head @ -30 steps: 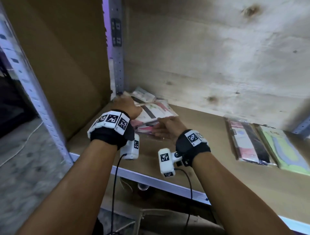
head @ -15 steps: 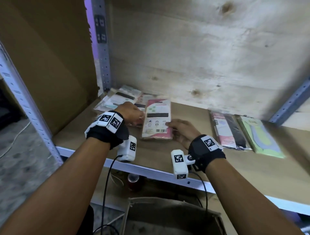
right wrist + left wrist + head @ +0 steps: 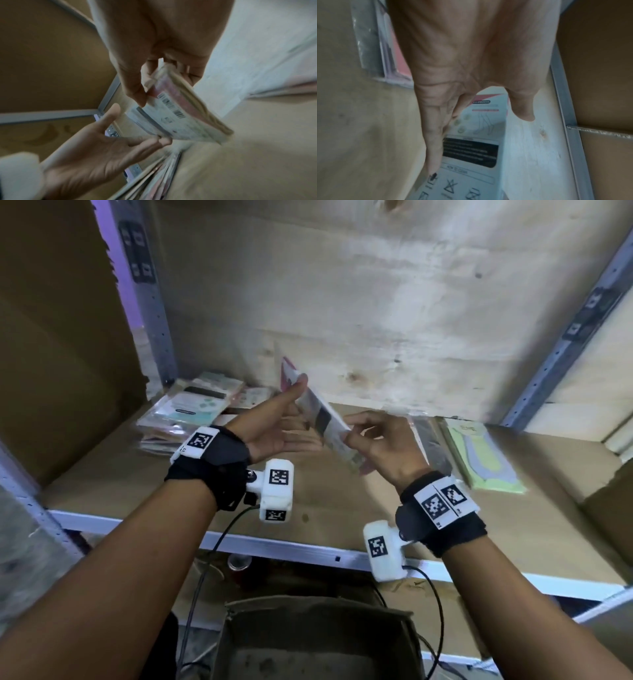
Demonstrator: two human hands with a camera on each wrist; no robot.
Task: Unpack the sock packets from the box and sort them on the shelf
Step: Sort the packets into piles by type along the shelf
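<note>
A pink and white sock packet [image 3: 325, 419] [image 3: 171, 119] [image 3: 471, 148] is held tilted on edge above the wooden shelf [image 3: 137, 491]. My right hand [image 3: 373, 436] [image 3: 150, 83] pinches its lower end between thumb and fingers. My left hand [image 3: 291, 419] [image 3: 133, 125] lies open, palm up. Its straight fingers touch the packet's underside and its thumb rests against the upper end. A stack of sock packets [image 3: 191, 412] lies at the shelf's back left. The open cardboard box [image 3: 308, 642] stands on the floor below my arms.
A green packet [image 3: 479, 453] and a partly hidden pink and black packet [image 3: 431, 440] lie on the shelf's right side. Metal uprights [image 3: 150, 302] frame the bay, with a cardboard panel on the left. A can [image 3: 239, 566] stands under the shelf edge.
The pink packet lay flat on the shelf between both hands half a second ago. It is now lifted off the shelf and turned on edge, with my left palm rolled upward.
</note>
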